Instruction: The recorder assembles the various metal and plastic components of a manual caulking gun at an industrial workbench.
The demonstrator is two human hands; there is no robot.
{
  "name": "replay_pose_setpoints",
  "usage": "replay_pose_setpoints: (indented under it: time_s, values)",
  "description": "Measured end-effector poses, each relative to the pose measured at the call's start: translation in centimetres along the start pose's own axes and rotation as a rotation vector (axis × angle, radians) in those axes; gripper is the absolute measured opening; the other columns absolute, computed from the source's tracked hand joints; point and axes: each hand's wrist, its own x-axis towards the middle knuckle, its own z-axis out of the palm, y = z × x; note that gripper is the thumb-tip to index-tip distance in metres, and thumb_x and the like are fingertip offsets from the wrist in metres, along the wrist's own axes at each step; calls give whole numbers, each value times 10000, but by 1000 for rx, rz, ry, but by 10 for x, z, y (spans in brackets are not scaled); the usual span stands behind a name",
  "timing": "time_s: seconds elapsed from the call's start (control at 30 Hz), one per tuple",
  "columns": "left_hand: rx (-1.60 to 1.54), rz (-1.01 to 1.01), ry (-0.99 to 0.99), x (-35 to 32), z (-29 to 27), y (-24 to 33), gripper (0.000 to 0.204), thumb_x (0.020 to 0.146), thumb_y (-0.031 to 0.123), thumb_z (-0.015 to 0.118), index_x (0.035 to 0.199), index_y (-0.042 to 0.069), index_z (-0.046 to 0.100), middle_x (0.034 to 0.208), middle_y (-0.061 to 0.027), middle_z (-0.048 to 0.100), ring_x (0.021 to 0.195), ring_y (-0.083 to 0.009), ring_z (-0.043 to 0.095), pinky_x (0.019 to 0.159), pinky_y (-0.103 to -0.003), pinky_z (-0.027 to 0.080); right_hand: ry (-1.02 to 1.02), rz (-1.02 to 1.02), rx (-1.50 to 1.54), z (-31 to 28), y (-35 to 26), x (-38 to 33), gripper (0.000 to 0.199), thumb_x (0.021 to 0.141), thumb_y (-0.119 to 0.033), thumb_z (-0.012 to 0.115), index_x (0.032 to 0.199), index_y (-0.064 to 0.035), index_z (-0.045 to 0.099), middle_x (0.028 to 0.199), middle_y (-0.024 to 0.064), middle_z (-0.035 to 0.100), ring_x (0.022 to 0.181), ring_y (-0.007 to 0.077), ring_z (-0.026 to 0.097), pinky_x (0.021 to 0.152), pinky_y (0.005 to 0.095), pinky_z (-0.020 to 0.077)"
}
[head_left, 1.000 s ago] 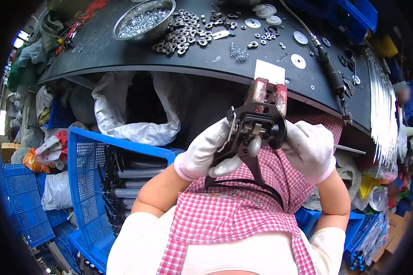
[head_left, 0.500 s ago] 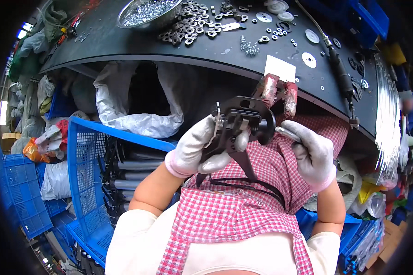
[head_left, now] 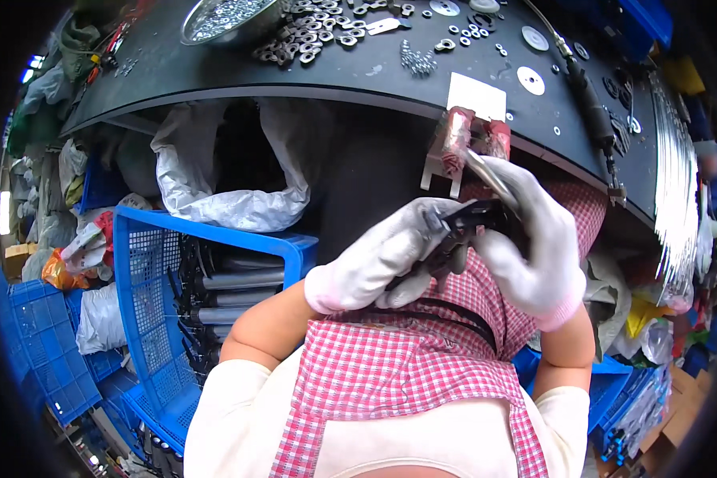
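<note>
We work below the black workbench (head_left: 215,72). Under its left part stands a blue mesh crate (head_left: 147,263) with dark metal rods (head_left: 239,295) in it. On the bench top's far edge sits a steel bowl of small screws (head_left: 223,16). A white blank label (head_left: 476,95) hangs on the bench's front edge. Just below that edge, our gloved left hand (head_left: 382,259) and right hand (head_left: 534,247) both grip a black metal part (head_left: 466,227).
</note>
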Motion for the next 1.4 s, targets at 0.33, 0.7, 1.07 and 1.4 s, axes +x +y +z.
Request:
replay_pose_setpoints:
  time_s: [0.33,0.7,1.07,1.4]
  values:
    - [108,105,52,2,-17,-13,647,954,540,459,1402,83,362,926,-12,538,514,-19,379,459,-167,301,-52,184,-82,19,-4,6,452,707,-98,644,1142,2,578,968,160,614,876,255,660,813,319,506]
    - [148,129,-2,5,-24,-18,667,955,530,446,1442,90,332,865,4,517,473,-26,388,414,-176,290,-49,195,-151,29,0,4,419,752,-172,655,1156,-114,560,942,179,594,789,358,658,696,425,542]
    - [70,68,98,9,-26,-17,723,923,602,481,1424,97,353,727,25,499,440,-28,380,387,-170,262,-130,283,-223,34,-3,4,596,808,-137,597,1368,-94,398,1174,254,547,979,429,618,817,457,516]
    - [54,65,83,8,-27,-19,774,893,651,490,1392,76,350,727,15,516,454,-22,405,389,-156,291,-37,210,-179,36,6,6,552,768,-216,636,1296,-152,490,986,188,586,821,360,655,725,439,542]
